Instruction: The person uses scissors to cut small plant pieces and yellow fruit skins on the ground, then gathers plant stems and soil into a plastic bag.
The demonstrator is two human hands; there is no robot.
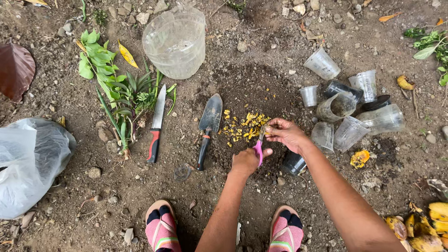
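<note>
While clamped on pink-handled scissors, left hand over soil; right hand pinching a yellow bit at the blades. Yellow cuttings just beyond, trowel and knife leftward, plastic cups crowding right.

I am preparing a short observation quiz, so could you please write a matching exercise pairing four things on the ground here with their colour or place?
Things:
1. scissors
2. knife
3. trowel
4. large clear container

Descriptions:
A. lying beside the green plant cuttings, red and black handle
B. upside down on the soil at the top of the picture
C. pink handles, held in the left hand
D. blade pointing up, just left of the yellow pieces

Pairs: 1-C, 2-A, 3-D, 4-B.
</note>
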